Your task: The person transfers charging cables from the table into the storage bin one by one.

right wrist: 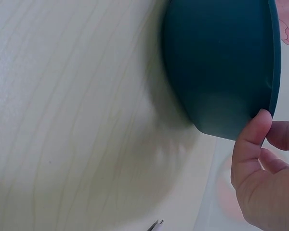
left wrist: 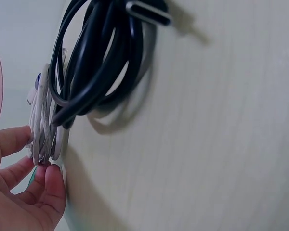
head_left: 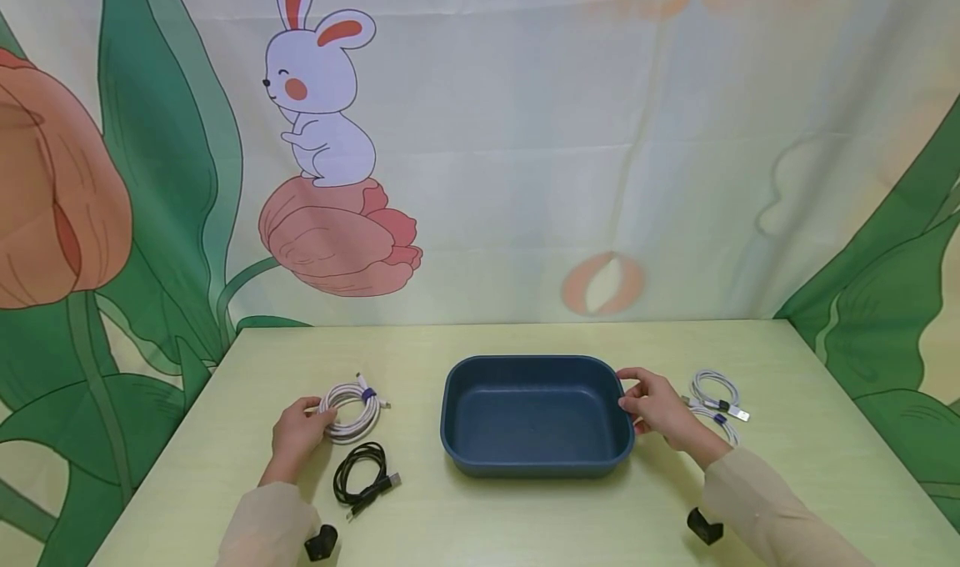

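Observation:
My left hand [head_left: 298, 435] pinches the left edge of a coiled white cable [head_left: 349, 425] bound with a blue tie. In the left wrist view, the thumb and fingers close on the white coil [left wrist: 42, 127]. Nearer to me lies a coiled black USB cable [head_left: 352, 488], which looms large in the left wrist view [left wrist: 103, 57]. My right hand [head_left: 658, 407] grips the right rim of a dark blue rectangular bin [head_left: 536, 469]. The right wrist view shows thumb and fingers on either side of the bin's rim [right wrist: 274, 72]. Nothing is visible inside the bin.
Two more coiled white cables [head_left: 712, 377] lie right of the bin, partly behind the right hand. Small black pieces sit by each wrist, one at the left sleeve [head_left: 258, 525] and one at the right sleeve [head_left: 765, 500]. A printed curtain [head_left: 495, 175] hangs behind the pale table [head_left: 525, 521].

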`<state>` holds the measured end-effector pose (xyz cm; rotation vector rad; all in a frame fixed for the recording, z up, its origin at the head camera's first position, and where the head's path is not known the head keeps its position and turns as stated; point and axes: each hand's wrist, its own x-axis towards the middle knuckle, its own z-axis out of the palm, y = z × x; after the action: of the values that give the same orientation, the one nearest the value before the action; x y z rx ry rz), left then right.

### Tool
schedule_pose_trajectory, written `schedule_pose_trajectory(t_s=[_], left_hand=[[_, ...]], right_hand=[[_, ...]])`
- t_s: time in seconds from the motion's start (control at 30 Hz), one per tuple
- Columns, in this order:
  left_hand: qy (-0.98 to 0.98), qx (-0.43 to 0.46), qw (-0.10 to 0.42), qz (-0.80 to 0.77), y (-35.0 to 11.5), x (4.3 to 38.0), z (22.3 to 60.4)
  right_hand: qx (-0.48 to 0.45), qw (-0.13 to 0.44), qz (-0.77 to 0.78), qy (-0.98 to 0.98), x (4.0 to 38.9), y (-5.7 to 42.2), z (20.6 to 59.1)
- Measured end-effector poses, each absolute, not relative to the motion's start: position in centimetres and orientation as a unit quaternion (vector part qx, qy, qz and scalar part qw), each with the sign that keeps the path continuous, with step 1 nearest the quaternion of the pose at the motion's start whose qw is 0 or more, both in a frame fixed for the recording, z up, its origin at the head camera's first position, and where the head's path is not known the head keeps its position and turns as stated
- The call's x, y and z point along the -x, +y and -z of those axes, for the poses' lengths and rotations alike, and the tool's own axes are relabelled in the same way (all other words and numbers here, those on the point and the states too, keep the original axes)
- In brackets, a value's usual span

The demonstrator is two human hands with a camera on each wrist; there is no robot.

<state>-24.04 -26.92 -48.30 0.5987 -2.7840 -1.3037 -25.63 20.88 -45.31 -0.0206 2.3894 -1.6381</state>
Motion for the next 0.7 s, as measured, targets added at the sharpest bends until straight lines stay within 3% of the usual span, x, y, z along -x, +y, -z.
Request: schedule_pose_trajectory(t_s=[0.7], left_hand=[[-0.858, -0.215, 0.012, 0.467, -26.59, 24.33, 48.03]], right_hand=[[0.006, 0.124, 0.559, 0.819, 25.57, 20.83, 45.22]])
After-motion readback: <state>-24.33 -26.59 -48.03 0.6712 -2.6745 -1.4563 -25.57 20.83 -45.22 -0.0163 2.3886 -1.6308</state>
